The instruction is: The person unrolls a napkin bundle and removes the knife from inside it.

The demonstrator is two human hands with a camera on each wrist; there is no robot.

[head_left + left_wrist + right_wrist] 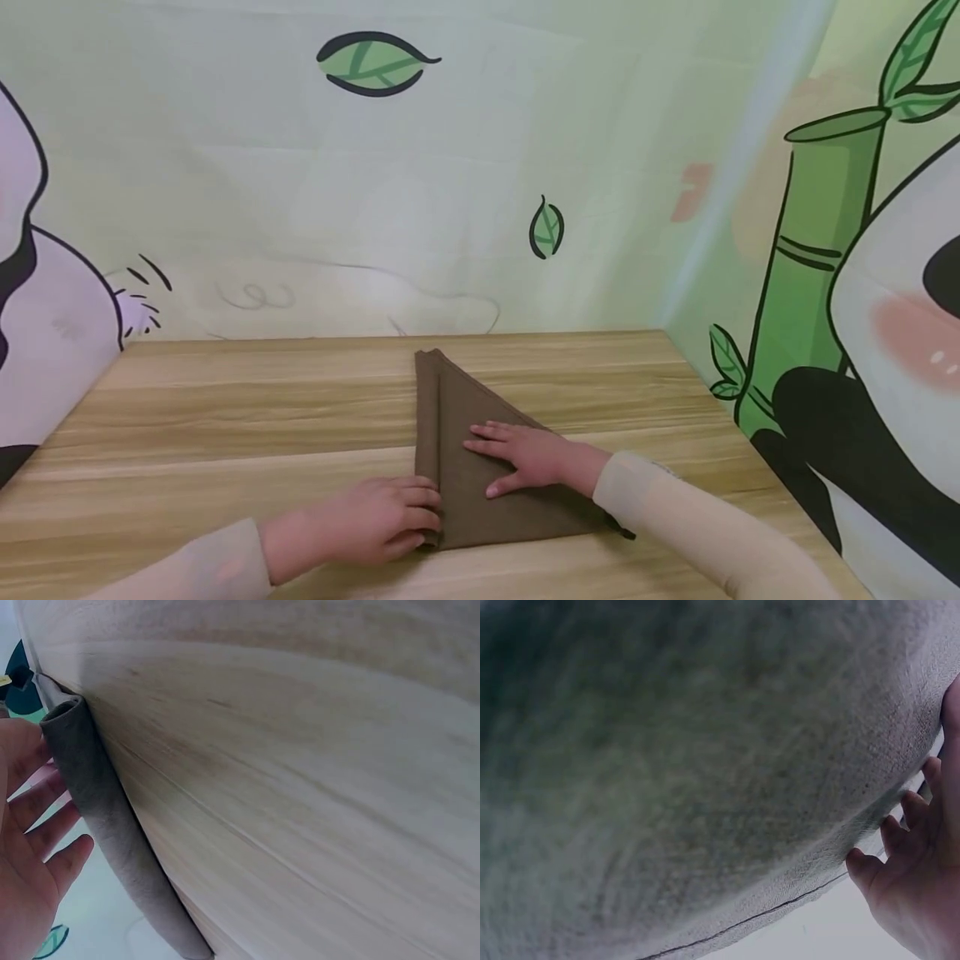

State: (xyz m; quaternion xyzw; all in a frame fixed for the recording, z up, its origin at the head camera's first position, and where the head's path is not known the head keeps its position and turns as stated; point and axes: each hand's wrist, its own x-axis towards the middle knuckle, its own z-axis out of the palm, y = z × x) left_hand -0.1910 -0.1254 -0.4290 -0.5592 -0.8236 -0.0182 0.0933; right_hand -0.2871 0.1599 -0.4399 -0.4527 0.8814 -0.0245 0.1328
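A brown cloth (pixel 510 500) lies on the table, folded to a triangle whose tip points at the back wall. Along its left side runs a narrow rolled strip (pixel 427 417); in the left wrist view the end of this roll (pixel 112 802) shows as a small hollow loop. My left hand (pixel 382 517) grips the near end of the strip, fingers bent over the top and thumb at the near side. With fingers spread, my right hand (pixel 528 457) rests flat on the middle of the triangle. Cloth weave (pixel 705 787) fills most of the right wrist view.
The wood-grain table (pixel 247 400) meets a pale green wall sheet (pixel 450 167) at the back, printed with leaves. Printed pandas and a bamboo stalk (pixel 817 250) cover the sheets at the sides. At the cloth's right corner a small dark tip (pixel 621 527) sticks out under the right sleeve.
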